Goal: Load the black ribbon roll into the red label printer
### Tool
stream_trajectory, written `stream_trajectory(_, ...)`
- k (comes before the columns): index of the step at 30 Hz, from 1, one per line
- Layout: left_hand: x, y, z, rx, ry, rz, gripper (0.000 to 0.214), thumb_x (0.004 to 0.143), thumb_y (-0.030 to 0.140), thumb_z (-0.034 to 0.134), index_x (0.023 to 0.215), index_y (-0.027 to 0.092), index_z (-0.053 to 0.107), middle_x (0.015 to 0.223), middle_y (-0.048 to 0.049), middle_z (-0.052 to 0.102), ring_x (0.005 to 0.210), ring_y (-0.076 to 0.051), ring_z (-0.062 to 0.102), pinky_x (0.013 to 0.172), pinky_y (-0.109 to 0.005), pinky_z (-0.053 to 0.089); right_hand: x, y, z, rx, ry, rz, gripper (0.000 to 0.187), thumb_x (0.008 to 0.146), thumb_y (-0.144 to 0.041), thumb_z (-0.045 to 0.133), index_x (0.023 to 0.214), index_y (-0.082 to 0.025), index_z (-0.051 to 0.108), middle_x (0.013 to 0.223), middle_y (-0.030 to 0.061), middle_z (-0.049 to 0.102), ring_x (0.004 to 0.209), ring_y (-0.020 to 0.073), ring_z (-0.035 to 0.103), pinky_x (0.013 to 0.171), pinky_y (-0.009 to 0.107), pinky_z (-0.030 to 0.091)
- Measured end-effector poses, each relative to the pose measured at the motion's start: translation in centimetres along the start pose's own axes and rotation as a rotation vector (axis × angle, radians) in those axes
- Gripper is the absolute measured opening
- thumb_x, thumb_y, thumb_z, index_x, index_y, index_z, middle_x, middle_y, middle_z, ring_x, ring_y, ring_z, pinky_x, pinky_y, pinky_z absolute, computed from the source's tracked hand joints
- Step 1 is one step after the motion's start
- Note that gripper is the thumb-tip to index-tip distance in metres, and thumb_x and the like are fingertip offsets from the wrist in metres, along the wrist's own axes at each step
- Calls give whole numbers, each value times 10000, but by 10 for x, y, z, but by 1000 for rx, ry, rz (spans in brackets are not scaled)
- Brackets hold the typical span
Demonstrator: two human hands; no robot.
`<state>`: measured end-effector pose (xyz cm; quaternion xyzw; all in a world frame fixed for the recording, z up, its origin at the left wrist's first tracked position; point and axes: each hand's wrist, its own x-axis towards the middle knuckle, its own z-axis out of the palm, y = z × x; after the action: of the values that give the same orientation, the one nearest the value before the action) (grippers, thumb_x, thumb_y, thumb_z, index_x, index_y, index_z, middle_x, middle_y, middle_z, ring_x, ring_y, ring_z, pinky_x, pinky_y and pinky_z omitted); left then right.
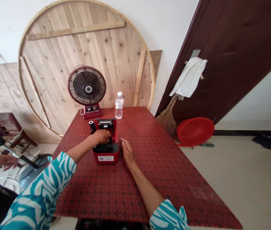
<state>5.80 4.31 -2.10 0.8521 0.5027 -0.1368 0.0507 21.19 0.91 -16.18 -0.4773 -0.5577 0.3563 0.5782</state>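
Observation:
A small red and black printer (106,151) sits on the red patterned table (164,166) with its lid raised. My left hand (102,136) reaches into the open top, fingers curled over the inner part; what they hold, if anything, is hidden. My right hand (126,151) rests against the printer's right side, fingers stretched flat and together. A small black roll (92,126) stands just left of the raised lid.
A red desk fan (87,89) and a water bottle (119,105) stand at the table's far end. A round wooden board leans on the wall behind. Another person's hand (4,160) is at the left. A broom and red basin (195,130) lie by the door.

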Motion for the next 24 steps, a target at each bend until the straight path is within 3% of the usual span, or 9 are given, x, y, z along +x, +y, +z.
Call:
stream_trajectory(3, 7, 3, -1, 24, -48, -7, 271, 748, 231, 580, 987, 192, 701, 1017, -126, 704, 956, -277, 644, 724, -313, 488, 0, 2, -1, -13, -2, -12, 423, 853, -466, 389, 1066, -207, 646, 1135, 82, 673, 1094, 229, 592, 977, 404, 431)
stream_trajectory(8, 8, -3, 2, 28, -68, 41, 230, 739, 289, 620, 943, 228, 707, 993, -61, 715, 940, -223, 648, 731, -258, 482, 2, 7, 0, -16, 3, -31, 417, 841, -463, 398, 1042, -207, 658, 1100, 90, 687, 1056, 232, 607, 948, 401, 452)
stream_trajectory(12, 3, -5, 7, 47, 12, -1, 336, 756, 281, 606, 1083, 223, 654, 1091, -90, 684, 1043, -259, 617, 804, -305, 483, 3, 8, 2, -23, 18, -44, 414, 832, -472, 413, 1021, -204, 666, 1080, 96, 693, 1036, 234, 613, 935, 398, 459)
stream_trajectory(16, -2, -4, 10, 49, 70, -48, 325, 757, 226, 578, 1073, 201, 650, 1059, -125, 688, 1015, -287, 632, 798, -345, 491, 3, 5, 1, -21, -13, -51, 409, 828, -469, 424, 1021, -201, 665, 1086, 91, 691, 1042, 232, 612, 945, 394, 454)
stream_trajectory(19, -3, -6, 9, 13, 112, -51, 359, 762, 277, 559, 1096, 168, 631, 1080, -153, 675, 1003, -296, 634, 780, -343, 495, 2, 3, 0, -22, -17, -46, 397, 825, -460, 430, 1021, -203, 661, 1089, 90, 688, 1045, 234, 611, 948, 403, 452)
stream_trajectory(24, -8, -11, 10, -157, 256, 45, 289, 703, 243, 575, 972, 208, 674, 929, -82, 709, 888, -249, 655, 725, -288, 486, 2, 1, 0, -19, -22, -47, 397, 826, -471, 432, 1018, -210, 661, 1078, 87, 689, 1044, 232, 610, 947, 408, 452)
